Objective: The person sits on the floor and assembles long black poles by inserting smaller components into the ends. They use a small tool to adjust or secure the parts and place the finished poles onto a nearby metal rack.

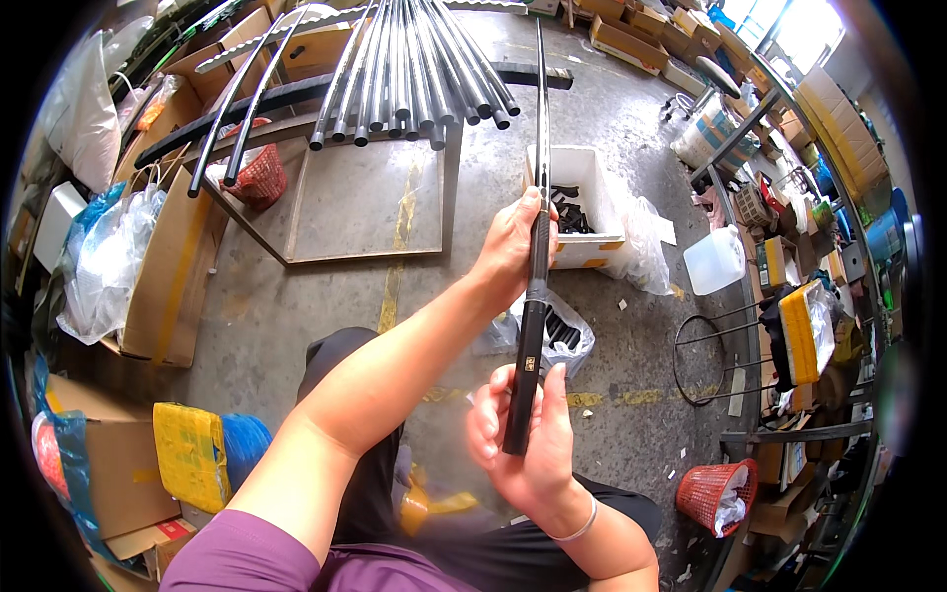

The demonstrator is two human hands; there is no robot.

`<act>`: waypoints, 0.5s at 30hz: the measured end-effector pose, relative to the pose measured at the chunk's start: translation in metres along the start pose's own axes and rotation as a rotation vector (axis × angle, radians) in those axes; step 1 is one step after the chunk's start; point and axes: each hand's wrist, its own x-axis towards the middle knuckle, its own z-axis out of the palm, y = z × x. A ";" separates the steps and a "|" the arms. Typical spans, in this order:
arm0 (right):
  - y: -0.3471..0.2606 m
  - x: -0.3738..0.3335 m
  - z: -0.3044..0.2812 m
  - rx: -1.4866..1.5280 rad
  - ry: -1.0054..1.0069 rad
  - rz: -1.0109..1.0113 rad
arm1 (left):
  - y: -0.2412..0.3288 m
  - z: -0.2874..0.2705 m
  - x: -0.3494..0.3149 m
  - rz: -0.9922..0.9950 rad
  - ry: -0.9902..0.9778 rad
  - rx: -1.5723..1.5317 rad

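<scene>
A long black fishing rod (534, 326) stretches away from me, its thick handle end close to my body and its thin end pointing toward the far side. My left hand (513, 242) is closed around it above the handle. Lower down, my right hand (533, 434) cups the butt end loosely, with the thumb raised and the fingers curled beside it. Behind the rod, a clear plastic bag (584, 357) holds black tube-shaped pieces. Farther off, a white box (602, 245) contains small black parts, partly hidden by the rod.
Several dark rods (395, 89) lie fanned across a padded rack (296, 91) at far left. Cardboard boxes (163, 286) line the left side. On the right stand a white jug (714, 260), a wire hoop stand (681, 360), a red basket (702, 493) and crowded shelving (799, 434).
</scene>
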 end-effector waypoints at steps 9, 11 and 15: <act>0.007 0.002 -0.013 0.011 0.097 0.054 | -0.009 -0.014 -0.002 0.007 -0.004 0.063; 0.009 0.004 -0.014 -0.014 0.136 0.061 | -0.010 -0.018 -0.004 -0.015 0.007 0.081; 0.017 0.006 -0.032 -0.035 0.191 0.040 | -0.015 -0.027 -0.005 -0.047 0.018 0.191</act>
